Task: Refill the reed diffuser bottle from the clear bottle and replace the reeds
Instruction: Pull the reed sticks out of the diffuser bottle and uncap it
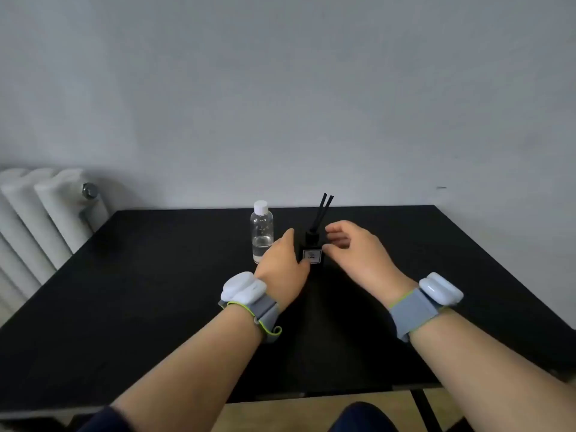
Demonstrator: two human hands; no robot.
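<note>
A small black diffuser bottle (312, 255) with a white label stands upright near the middle of the black table (156, 291). Black reeds (322, 213) stick up out of its neck, leaning right. Just left of it stands a clear bottle (261, 233) with a white cap, about a third full of clear liquid. My left hand (282, 263) lies against the diffuser's left side, fingers extended, partly hiding the clear bottle's base. My right hand (355, 247) hovers at the diffuser's right, fingers curled and apart, close to the neck, holding nothing.
A white radiator (40, 219) stands at the left beside the table. A plain grey wall runs behind the table's far edge. The near table edge crosses the bottom of the view, with wooden floor below it.
</note>
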